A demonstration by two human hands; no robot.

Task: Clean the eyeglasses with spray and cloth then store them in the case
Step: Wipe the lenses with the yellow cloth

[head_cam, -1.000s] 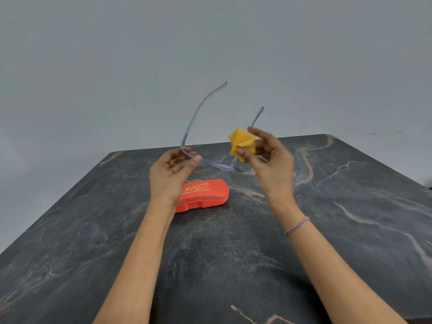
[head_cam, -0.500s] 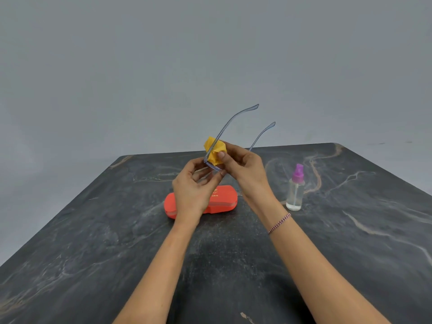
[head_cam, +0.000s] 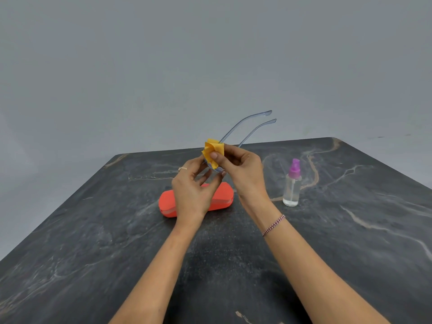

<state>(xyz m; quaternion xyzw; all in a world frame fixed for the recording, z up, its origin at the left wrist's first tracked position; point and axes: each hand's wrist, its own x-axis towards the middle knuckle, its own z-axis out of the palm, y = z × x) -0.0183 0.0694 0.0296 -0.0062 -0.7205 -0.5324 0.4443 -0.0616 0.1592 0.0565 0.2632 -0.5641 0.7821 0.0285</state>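
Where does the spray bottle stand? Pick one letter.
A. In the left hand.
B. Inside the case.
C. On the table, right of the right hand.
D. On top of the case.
C: the spray bottle stands upright on the table, right of the right hand that pinches the cloth; the left hand holds the eyeglasses, and the case lies closed.

Plain bright yellow-orange is being shown on the cloth (head_cam: pixel 213 150), no print. A clear, pale blue-grey tint is being seen on the eyeglasses (head_cam: pixel 267 112). Solid orange-red is being shown on the case (head_cam: pixel 223 195). The spray bottle (head_cam: pixel 291 190) is being seen clear w/ a purple-pink cap. The table (head_cam: pixel 93 230) is being shown in dark grey-black marble, veined w/ pale grey & tan. The bracelet (head_cam: pixel 273 225) is being seen braided in pink, purple & white.
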